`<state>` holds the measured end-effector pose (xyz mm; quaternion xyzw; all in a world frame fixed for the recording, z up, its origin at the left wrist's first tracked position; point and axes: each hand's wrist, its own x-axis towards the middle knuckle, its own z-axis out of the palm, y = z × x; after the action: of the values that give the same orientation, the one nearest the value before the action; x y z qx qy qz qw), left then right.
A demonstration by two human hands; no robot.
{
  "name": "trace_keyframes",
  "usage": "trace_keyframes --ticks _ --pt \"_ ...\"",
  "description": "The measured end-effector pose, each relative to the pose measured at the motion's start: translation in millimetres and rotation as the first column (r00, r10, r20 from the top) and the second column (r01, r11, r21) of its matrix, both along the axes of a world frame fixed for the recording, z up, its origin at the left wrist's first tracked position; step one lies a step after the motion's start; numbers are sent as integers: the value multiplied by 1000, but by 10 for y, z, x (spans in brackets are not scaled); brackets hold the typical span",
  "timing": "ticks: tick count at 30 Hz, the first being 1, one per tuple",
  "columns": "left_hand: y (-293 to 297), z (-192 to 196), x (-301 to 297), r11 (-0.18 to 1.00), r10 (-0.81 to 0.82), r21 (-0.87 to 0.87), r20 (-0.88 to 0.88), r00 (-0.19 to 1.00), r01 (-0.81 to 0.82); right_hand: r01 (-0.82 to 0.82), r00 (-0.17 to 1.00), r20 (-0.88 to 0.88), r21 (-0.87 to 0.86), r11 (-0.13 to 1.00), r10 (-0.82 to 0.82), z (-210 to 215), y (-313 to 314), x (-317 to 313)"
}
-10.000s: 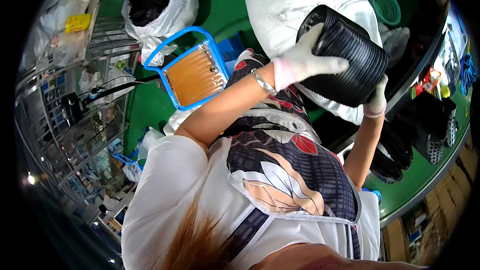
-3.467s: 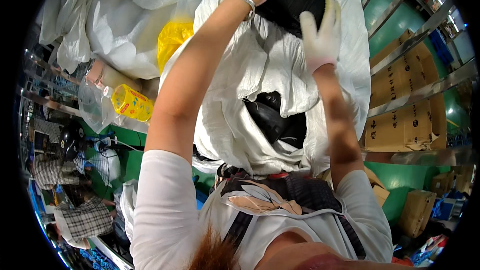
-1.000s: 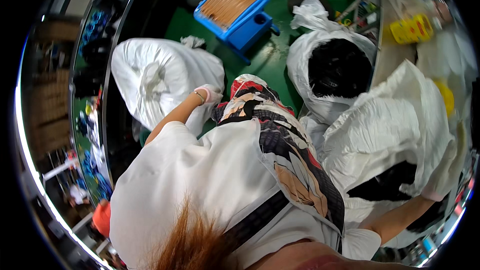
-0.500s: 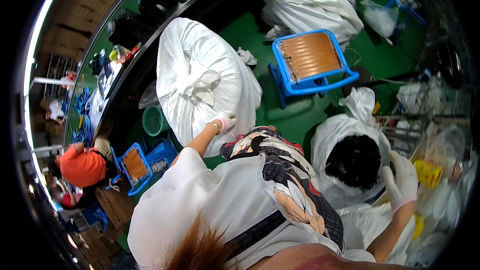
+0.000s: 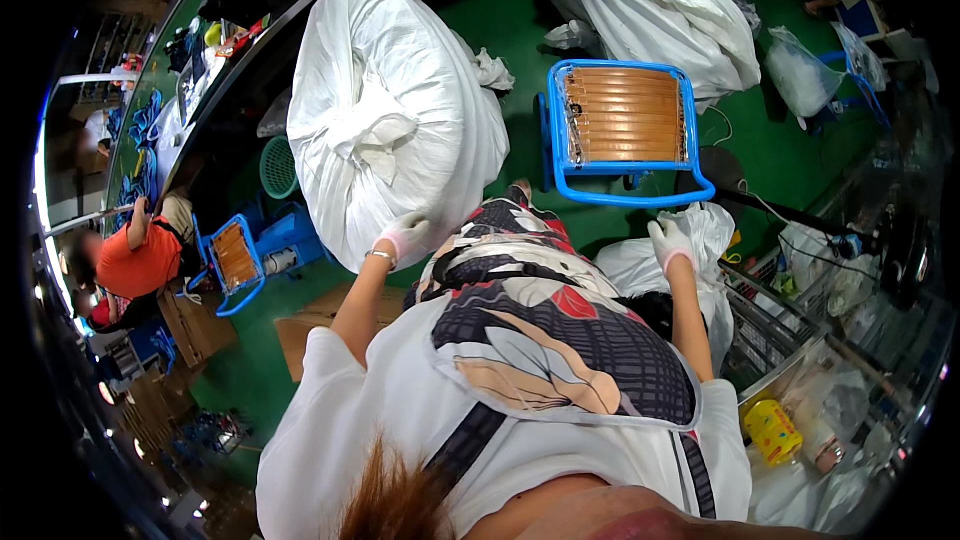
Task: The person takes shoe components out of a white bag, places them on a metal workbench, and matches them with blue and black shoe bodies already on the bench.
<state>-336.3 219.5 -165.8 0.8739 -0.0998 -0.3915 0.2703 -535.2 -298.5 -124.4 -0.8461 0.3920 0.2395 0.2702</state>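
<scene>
Sack (image 5: 420,90) touches my left hand (image 5: 406,232); my right hand (image 5: 670,242) is by a smaller bag (image 5: 712,240). Fingers look partly bent; I cannot tell their grip.

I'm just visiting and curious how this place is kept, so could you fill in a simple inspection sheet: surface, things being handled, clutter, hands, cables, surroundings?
Surface: green floor.
Things being handled: large white tied sack; smaller white bag to its right.
Clutter: blue-framed stool with brown slats, green basket, cardboard box.
Hands: both gloved; left hand at the tied sack's near edge, right hand at the smaller bag. Whether either grips cannot be told.
Cables: thin pale cord, right of the stool.
Surroundings: person in orange at far left; metal rack at lower right.
</scene>
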Motion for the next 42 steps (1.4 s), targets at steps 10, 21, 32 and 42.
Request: trace_keyframes --ticks 10,21,32,42 --pt "152 105 257 968 183 201 -161 970 -150 836 340 -314 533 132 -886 -1371 -489 247" --pt "242 -88 369 974 182 170 -194 964 -150 825 403 -368 543 158 -838 -1260 -541 302" --pt "229 -227 660 957 -192 180 -203 960 229 799 137 -682 505 -327 -719 -1710 -794 -1" --pt "-12 -98 939 966 -172 176 -115 978 191 789 396 -183 569 231 -900 -1243 -897 575"
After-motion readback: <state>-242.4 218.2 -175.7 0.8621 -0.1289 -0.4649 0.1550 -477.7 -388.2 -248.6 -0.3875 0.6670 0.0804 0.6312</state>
